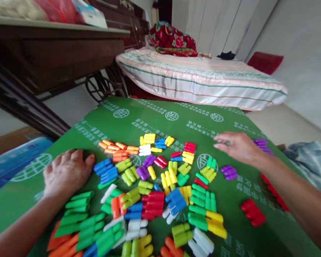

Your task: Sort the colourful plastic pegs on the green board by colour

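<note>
My left hand (pixel 66 173) lies palm down on the green tabletop (pixel 149 117), its fingers loosely stretched and nothing in them. Just right of its thumb are blue bullet-shaped plastic building blocks (pixel 106 170). My right hand (pixel 235 146) is over the right part of the table, thumb and fingers apart, holding nothing that I can see. Close to it are purple blocks (pixel 229 172) and more purple blocks (pixel 263 146) partly behind the wrist. Between the hands spreads a loose pile with red blocks (pixel 153 205), yellow blocks (pixel 169 178), green blocks (pixel 87 228) and orange blocks (pixel 120 155).
A red block group (pixel 253 212) and a red row (pixel 275 192) lie by my right forearm. Beyond the table stands a bed (pixel 203 78) with a red floral quilt (pixel 173 39). A wooden sewing-machine table (pixel 69 53) is at the left, bluish cloth (pixel 311 160) at the right.
</note>
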